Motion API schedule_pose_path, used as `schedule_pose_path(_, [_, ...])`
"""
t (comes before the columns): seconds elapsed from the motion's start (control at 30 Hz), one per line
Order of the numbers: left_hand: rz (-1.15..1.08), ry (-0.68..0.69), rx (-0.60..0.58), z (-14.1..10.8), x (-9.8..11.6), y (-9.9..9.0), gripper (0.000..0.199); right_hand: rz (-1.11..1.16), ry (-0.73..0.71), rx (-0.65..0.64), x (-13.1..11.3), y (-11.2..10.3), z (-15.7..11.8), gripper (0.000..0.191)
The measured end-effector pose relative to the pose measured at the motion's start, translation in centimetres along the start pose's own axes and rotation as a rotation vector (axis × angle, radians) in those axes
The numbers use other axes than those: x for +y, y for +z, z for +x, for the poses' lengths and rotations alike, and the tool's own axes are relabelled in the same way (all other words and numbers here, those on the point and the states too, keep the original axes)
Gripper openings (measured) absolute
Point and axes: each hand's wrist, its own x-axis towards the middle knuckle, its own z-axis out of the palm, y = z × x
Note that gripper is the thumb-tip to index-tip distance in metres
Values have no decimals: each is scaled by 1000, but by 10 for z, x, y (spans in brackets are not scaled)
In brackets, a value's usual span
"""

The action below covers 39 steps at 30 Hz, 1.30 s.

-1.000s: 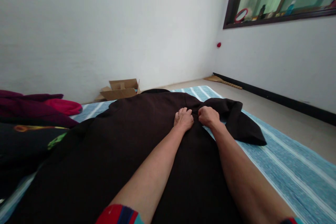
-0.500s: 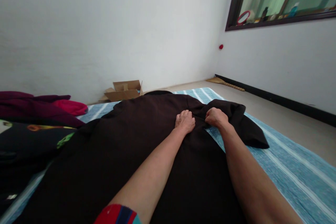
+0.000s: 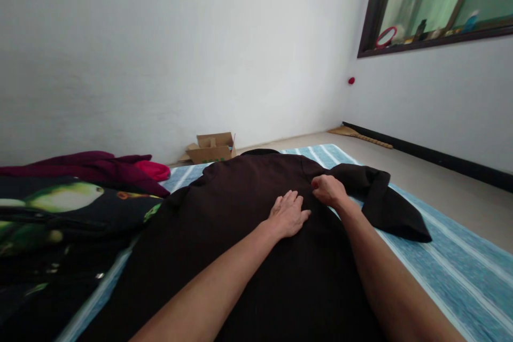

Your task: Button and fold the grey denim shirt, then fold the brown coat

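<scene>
A large dark garment lies spread over a blue and white striped cloth. My left hand rests flat on the garment, fingers slightly spread. Just right of it, my right hand has its fingers closed on the garment near where the sleeve joins. That sleeve stretches out to the right over the striped cloth, bent partway along.
Dark patterned clothing and a maroon garment lie at the left. An open cardboard box stands by the wall. Beyond the cloth's right side, a broom lies on the floor, below a window.
My left hand has moved nearer on the garment and its fingers have spread. The gap in the fabric beside my right hand has narrowed. The view has shifted left.
</scene>
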Motion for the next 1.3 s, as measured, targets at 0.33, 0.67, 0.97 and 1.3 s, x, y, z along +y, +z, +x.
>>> schedule_pose_path(0.33, [-101, -49, -75, -85, -7, -17, 56, 10, 26, -111, 16, 20, 2, 18])
schedule_pose_path(0.67, [-158, 44, -74, -181, -27, 8, 70, -13, -13, -168, 23, 26, -5, 18])
schedule_pose_path(0.97, [-209, 22, -1, -192, -10, 18, 67, -223, -146, -13, -25, 22, -53, 24])
schedule_pose_path(1.3, [-160, -81, 111, -261, -12, 14, 52, -225, -109, 86, 3, 26, -116, 31])
